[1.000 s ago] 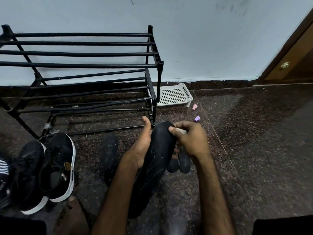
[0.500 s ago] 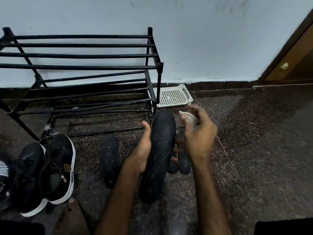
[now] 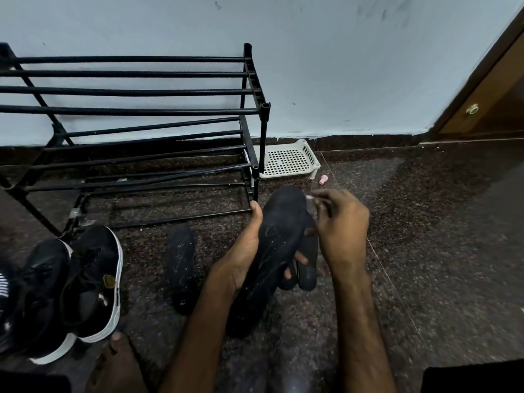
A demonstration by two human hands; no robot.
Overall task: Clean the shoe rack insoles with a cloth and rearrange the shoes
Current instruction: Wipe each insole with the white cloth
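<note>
We start at the left hand. Its thumb lies along the near edge of a black insole, and its fingertips curl round from beneath on the far side, so the insole is gripped across its middle. The insole is held off the floor, tilted, with its toe end up near the foot of the shoe rack and its heel end down toward us. Pale scuffs show on its upper face.

The right hand hovers just beside the toe end. Its fingers are bent inward and pinch a small pale cloth, which is blurred and mostly hidden by the fingers. We cannot tell whether the cloth touches the insole.

Under the two hands a pair of insoles lies side by side on the speckled dark floor. A second insole lies alone to the left, apart from the hands. Farther left, black shoes with white soles stand close together by the rack's front leg. A bare foot shows at the bottom edge.

The black rack stands against the pale wall, its bars bare. Just right of it a white plastic tray sits by the skirting, with a small pink thing near it. A brown door fills the right corner.
</note>
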